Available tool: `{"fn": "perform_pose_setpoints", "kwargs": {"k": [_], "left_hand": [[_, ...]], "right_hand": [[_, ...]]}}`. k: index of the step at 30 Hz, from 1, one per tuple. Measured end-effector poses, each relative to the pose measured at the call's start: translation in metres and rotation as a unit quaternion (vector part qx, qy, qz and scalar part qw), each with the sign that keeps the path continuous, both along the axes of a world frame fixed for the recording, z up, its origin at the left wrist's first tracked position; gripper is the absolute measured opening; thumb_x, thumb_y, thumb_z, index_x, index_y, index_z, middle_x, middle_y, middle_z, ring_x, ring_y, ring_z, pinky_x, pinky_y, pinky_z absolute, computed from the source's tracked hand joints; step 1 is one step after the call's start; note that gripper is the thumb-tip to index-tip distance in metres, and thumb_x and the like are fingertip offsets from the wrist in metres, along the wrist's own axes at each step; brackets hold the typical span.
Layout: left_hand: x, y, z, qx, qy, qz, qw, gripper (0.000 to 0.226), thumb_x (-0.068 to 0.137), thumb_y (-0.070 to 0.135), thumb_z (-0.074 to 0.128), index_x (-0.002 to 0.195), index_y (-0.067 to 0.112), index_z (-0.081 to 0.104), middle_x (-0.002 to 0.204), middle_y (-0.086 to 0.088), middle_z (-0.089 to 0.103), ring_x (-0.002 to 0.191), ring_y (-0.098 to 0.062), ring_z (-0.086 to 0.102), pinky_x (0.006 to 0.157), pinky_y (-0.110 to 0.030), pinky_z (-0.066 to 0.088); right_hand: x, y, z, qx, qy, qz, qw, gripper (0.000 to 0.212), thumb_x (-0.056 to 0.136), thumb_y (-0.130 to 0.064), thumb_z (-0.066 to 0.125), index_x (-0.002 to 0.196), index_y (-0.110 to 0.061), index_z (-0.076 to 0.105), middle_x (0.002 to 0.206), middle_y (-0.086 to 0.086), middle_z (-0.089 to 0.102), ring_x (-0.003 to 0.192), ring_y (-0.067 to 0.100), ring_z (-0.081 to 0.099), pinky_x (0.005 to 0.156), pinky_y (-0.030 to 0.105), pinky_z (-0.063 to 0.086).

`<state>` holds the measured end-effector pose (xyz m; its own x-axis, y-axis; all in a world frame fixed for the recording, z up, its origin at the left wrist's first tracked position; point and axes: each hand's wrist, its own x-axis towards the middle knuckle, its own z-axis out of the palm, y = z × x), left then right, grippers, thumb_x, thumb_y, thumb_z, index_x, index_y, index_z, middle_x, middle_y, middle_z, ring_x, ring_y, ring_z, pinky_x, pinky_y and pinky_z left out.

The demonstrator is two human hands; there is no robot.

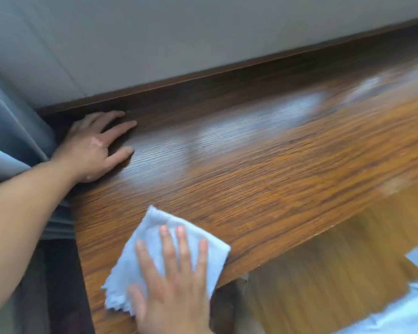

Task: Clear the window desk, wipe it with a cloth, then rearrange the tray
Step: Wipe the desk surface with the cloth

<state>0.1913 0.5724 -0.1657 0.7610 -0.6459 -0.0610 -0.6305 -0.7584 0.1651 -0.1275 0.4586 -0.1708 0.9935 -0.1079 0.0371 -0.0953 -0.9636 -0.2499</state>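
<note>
Curtain (pixel 15 131): grey, hung at the desk's left end. Left hand (pixel 92 150): laid flat, fingers spread, on the desk (pixel 263 169) beside it. Cloth (pixel 155 249): white, pressed on the desk's near edge under the right hand (pixel 174 285), fingers spread. Floor (pixel 336 273): wooden, seen right of the desk.

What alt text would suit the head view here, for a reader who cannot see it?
The right hand presses a pale cloth flat on the near edge of a bare wooden desk, fingers spread. The left hand rests palm down at the far left corner, beside a grey curtain.
</note>
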Motion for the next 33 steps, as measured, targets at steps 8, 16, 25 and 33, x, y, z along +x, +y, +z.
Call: {"fn": "perform_pose_setpoints", "kwargs": {"k": [8,16,25,33], "left_hand": [[-0.049,-0.051,0.001,-0.009,0.015,0.155,0.988,0.083,0.082,0.065,0.038,0.149,0.017,0.046,0.161,-0.02,0.035,0.148,-0.043,0.027,0.119,-0.063,0.019],[-0.092,-0.105,0.002,0.053,0.053,0.227,0.971,0.086,0.088,0.084,0.018,0.162,0.04,0.013,0.172,-0.012,0.003,0.157,-0.037,-0.003,0.123,-0.062,-0.002],[-0.097,-0.118,0.0,0.089,0.025,0.262,0.961,0.087,0.086,0.081,0.02,0.16,0.035,0.024,0.17,-0.014,0.015,0.156,-0.038,0.008,0.122,-0.063,0.01],[-0.096,-0.118,0.0,0.096,0.018,0.258,0.961,0.087,0.089,0.083,0.015,0.159,0.034,0.029,0.169,-0.014,0.02,0.156,-0.039,0.012,0.123,-0.064,0.012]], "right_hand": [[-0.011,-0.117,-0.01,0.016,-0.009,0.068,0.998,0.073,0.09,-0.065,0.053,0.155,-0.034,0.04,0.167,0.002,0.027,0.154,0.027,0.023,0.12,0.057,0.019],[0.051,-0.331,0.004,-0.045,0.108,-0.275,0.954,0.077,0.094,-0.068,0.023,0.157,-0.025,0.032,0.164,0.012,0.027,0.152,0.035,0.02,0.114,0.073,0.019],[0.001,-0.154,-0.014,-0.087,-0.021,0.165,0.982,0.065,0.081,-0.061,0.069,0.14,-0.038,0.055,0.149,0.007,0.053,0.142,0.032,0.045,0.1,0.063,0.042],[0.149,-0.33,-0.004,-0.062,0.03,0.113,0.991,0.074,0.093,-0.069,0.038,0.158,-0.033,0.032,0.164,0.003,0.031,0.152,0.03,0.027,0.116,0.064,0.026]]}}
